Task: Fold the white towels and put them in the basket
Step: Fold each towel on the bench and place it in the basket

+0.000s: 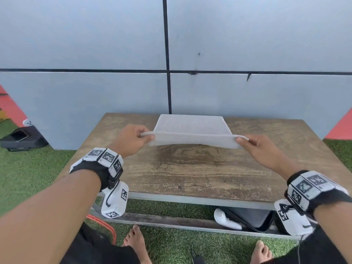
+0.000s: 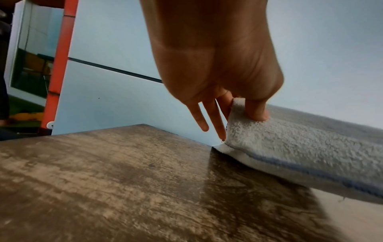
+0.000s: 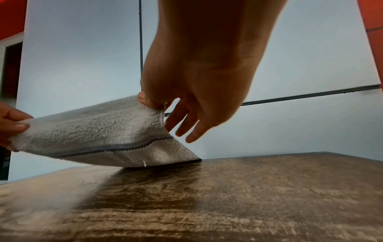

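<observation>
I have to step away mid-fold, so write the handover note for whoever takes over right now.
Left hand: pinches the near left corner of the white towel, lifted off the table.
Right hand: pinches the near right corner, thumb on top, other fingers spread loose.
Towel: far part lies on the wooden table by its back edge; the near edge is raised between both hands.
Done: corners gripped and lifted, fold begun.
Left: carry the near edge over to the far edge, probably fold again, then put it in the basket. No basket or other towels show in these views.
</observation>
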A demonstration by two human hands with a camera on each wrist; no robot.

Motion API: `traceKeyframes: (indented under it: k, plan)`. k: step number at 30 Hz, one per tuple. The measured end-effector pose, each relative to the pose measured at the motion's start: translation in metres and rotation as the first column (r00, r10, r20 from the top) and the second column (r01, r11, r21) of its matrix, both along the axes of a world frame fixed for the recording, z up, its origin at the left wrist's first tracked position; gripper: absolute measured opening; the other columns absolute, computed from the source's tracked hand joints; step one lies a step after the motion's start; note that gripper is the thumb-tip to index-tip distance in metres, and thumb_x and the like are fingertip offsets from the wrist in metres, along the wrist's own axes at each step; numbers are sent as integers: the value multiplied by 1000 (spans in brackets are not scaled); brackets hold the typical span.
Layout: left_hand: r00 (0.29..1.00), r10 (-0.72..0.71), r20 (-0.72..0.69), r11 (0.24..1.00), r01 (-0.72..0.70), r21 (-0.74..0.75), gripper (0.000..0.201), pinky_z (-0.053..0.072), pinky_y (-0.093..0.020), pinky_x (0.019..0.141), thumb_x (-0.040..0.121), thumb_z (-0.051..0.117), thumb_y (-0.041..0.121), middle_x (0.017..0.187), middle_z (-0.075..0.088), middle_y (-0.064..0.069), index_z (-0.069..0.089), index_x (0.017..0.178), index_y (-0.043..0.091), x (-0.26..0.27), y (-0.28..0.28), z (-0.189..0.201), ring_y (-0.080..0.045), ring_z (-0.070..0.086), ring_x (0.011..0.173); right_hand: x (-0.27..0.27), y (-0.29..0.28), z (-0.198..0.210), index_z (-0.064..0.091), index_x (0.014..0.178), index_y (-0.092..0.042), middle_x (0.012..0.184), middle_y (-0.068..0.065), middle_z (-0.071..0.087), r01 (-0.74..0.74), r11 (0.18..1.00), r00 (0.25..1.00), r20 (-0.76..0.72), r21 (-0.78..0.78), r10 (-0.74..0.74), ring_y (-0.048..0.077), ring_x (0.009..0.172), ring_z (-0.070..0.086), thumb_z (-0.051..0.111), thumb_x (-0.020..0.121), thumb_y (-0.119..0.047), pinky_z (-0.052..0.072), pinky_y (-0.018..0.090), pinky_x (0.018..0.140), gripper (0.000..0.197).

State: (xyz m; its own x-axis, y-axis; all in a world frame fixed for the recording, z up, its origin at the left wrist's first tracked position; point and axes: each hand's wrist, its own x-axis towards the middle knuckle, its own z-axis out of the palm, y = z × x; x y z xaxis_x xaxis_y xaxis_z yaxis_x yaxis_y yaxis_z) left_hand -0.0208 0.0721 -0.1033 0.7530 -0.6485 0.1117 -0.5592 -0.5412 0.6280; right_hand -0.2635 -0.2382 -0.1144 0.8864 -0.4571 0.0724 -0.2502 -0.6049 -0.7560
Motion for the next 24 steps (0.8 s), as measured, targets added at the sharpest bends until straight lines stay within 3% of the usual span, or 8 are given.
traceKeyframes:
  k: [3, 4, 6, 10, 15, 18, 20, 24]
  plan:
    - [1000, 12, 8, 1000, -12, -10, 21, 29, -14, 42, 92, 69, 33, 54, 55, 6, 66, 75, 22, -10, 8, 8, 0, 40, 36, -13, 2, 5, 60, 64, -25, 52, -3, 49, -58, 998, 995, -77, 9, 59, 9, 50, 45, 48, 88, -59, 44, 33, 55, 44]
    - [1000, -5, 3, 1000, 5, 20, 22, 28, -14, 42, 92, 70, 33, 51, 53, 8, 66, 74, 21, -12, 11, 11, 0, 41, 36, -17, 2, 8, 69, 74, -25, 66, 4, 67, -86, 996, 987, -132, 32, 90, 13, 63, 62, 49, 90, -61, 55, 41, 71, 45]
    - [997, -72, -15, 984, 74, 160, 21, 30, -18, 46, 91, 71, 35, 49, 51, 12, 68, 74, 22, -16, 17, 18, 0, 44, 40, -24, 5, 16, 75, 97, -17, 98, 7, 76, -146, 986, 956, -246, 84, 162, 24, 96, 72, 49, 91, -62, 55, 46, 94, 53]
    - [955, -163, -248, 900, 247, 359, 19, 44, -20, 65, 89, 70, 41, 68, 69, 11, 69, 76, 28, -23, 32, 20, -7, 64, 66, -33, 22, 38, 76, 99, -19, 97, -6, 78, -191, 956, 905, -336, 221, 259, 13, 92, 74, 47, 100, -43, 51, 31, 90, 38]
    - [832, -145, -536, 813, 409, 415, 15, 50, -10, 63, 94, 65, 32, 83, 78, 6, 70, 91, 19, -35, 42, 20, -14, 75, 78, -39, 36, 49, 68, 114, -16, 94, -1, 79, -241, 903, 750, -522, 356, 406, 16, 74, 75, 46, 102, -35, 53, 21, 78, 31]
    - [827, -116, -550, 854, 366, 370, 26, 53, -13, 64, 89, 68, 35, 92, 79, -2, 70, 99, 12, -31, 42, 16, -25, 76, 91, -33, 33, 46, 69, 110, -9, 98, 10, 77, -192, 880, 771, -488, 434, 409, 20, 76, 75, 50, 100, -31, 58, 22, 65, 31]
    - [834, -108, -541, 881, 332, 336, 28, 55, -16, 64, 89, 69, 33, 93, 79, -3, 70, 102, 8, -25, 39, 13, -22, 76, 89, -27, 29, 42, 70, 105, -6, 93, 11, 78, -149, 877, 810, -452, 457, 374, 16, 71, 74, 51, 100, -26, 56, 20, 56, 28]
    - [914, -54, -403, 970, 144, 195, 19, 52, -14, 58, 93, 68, 28, 84, 77, 1, 71, 95, 9, -5, 21, 5, -12, 72, 74, -10, 12, 31, 71, 107, -8, 100, 9, 78, -167, 904, 883, -348, 393, 314, 24, 88, 75, 50, 101, -31, 58, 40, 85, 32]
